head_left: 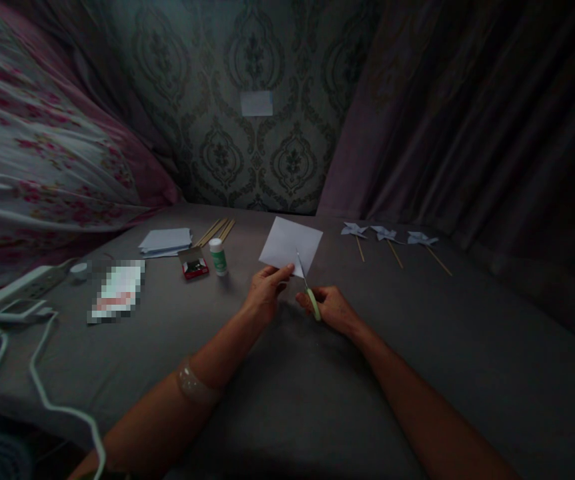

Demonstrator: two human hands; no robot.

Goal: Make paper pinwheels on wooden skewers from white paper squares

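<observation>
A square sheet of white paper (287, 241) is raised in front of me, pinched near its lower edge by my left hand (267, 288). My right hand (331, 308) grips a pair of scissors (312, 303) with pale green handles. Its blades point up and away at the paper's lower right part and overlap it in view; whether they have cut into it I cannot tell. The fingers inside the handles are partly hidden. Left of my hands stands a white and green glue bottle (218, 258), with a small red open box (194, 265) of dark little items beside it.
Thin wooden sticks (216, 231) and a stack of white paper (166, 241) lie at the back left. Three paper pinwheels on sticks (387, 235) lie at the back right. A power strip (37, 283) with white cables (42, 380) runs along the left, near a blurred packet (120, 290).
</observation>
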